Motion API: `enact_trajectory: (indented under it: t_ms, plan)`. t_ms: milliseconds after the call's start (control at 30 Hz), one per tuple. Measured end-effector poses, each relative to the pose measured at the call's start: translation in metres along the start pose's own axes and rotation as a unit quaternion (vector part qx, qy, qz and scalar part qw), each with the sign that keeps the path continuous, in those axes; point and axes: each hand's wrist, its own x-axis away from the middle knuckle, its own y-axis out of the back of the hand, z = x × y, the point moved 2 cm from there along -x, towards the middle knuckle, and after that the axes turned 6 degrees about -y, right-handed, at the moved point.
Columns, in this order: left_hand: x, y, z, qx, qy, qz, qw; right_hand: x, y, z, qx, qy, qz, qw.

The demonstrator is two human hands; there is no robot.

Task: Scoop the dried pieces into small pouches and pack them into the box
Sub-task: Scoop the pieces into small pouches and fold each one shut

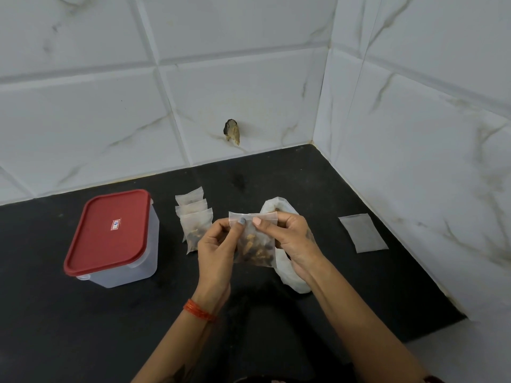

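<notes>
Above the counter's [83, 327] middle, the left hand [214, 252] and right hand [290, 241] are pinching shut the top of a filled pouch [255, 244]; next it is likely joining three filled pouches [193, 219] beside the lidded box [110, 236].

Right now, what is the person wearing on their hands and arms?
Both forearms are bare, with no sleeves showing. The left wrist carries a stack of thin red-orange bangles. The left hand has a grey-blue painted thumbnail; the right hand has a pale pink one. No gloves.
</notes>
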Motion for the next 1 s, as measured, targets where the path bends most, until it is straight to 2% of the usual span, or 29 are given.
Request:
enact_trajectory:
  t_ms: [167,500,1000]
  plan:
    - [-0.0007,-0.0001,-0.0032,0.001,-0.014,0.002,1.000,-0.0026,0.0036,0.0009,0.027,-0.009,0.000,1.000]
    - [-0.0005,-0.0001,-0.0043,-0.006,-0.013,0.006,1.000,-0.0042,-0.0002,-0.0005,-0.006,-0.001,-0.007,1.000]
    - [0.0009,-0.0017,-0.0042,0.021,0.017,0.001,1.000,0.0000,-0.0014,0.0030,-0.004,0.012,0.004,1.000]
